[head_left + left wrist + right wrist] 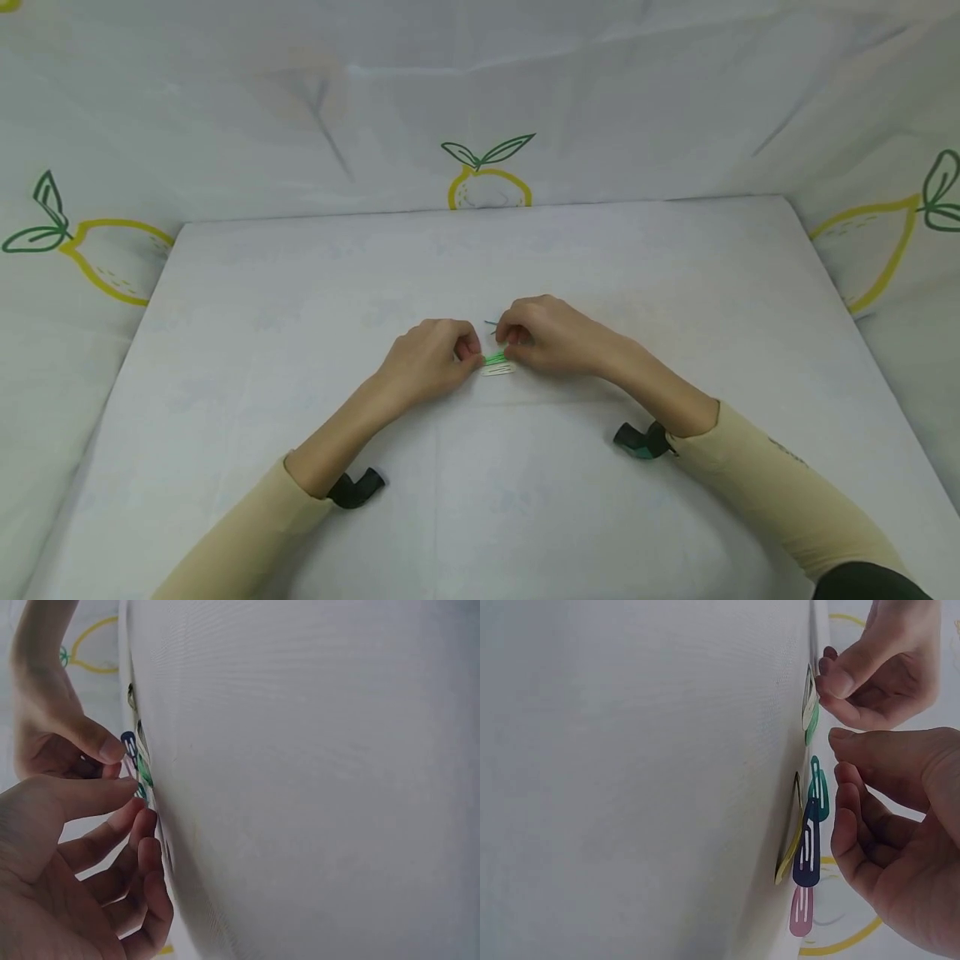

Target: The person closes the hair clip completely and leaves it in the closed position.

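Several snap hair clips lie on the white table between the two hands. A green hair clip (496, 359) lies beside a cream hair clip (498, 370). My left hand (435, 360) pinches the green clip's left end with thumb and forefinger. My right hand (551, 336) hovers over its right end, thumb near the clip and fingers loosely bent; nothing shows between its fingertips (843, 774). Near the right hand, in the right wrist view, are a teal hair clip (823, 802), a navy hair clip (807, 859), a pink hair clip (801, 915) and a yellow hair clip (788, 851).
A white cloth covers the table (480, 500), and white curtains (600, 100) with lemon prints rise behind and at both sides. Black wrist devices (358, 488) stick out from both beige sleeves (247, 533).
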The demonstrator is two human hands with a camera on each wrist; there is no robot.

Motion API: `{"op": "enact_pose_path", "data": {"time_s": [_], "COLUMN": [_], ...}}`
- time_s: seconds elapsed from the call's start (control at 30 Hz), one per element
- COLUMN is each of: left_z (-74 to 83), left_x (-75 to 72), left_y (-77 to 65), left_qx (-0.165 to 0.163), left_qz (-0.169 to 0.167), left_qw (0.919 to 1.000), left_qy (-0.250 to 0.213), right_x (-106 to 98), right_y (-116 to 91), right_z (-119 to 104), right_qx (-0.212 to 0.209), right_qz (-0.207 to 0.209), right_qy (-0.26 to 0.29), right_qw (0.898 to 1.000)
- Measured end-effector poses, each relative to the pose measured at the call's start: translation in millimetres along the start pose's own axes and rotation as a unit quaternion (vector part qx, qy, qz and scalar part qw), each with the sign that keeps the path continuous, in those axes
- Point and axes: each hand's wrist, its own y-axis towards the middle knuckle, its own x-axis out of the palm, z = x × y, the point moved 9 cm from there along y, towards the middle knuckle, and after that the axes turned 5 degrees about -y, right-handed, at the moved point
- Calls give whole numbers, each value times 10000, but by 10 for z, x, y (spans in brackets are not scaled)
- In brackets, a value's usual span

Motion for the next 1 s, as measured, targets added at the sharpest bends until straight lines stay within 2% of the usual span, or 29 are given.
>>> {"op": "enact_pose_path", "data": {"time_s": [0.33, 0.7, 1.0], "left_z": [16, 8, -5], "left_x": [-49, -113, -99], "left_y": [33, 98, 170], "left_qx": [51, 57, -14], "left_qz": [48, 204, 152], "left_qw": [10000, 9998, 9999], "left_qy": [-65, -13, -25], "right_x": [-73, -121, -143], "right_y": [35, 88, 134], "right_z": [-6, 43, 144], "right_qx": [-73, 74, 298], "right_qz": [210, 205, 156], "right_qy": [-45, -164, -167], "right_qw": [9997, 9996, 9993]}}
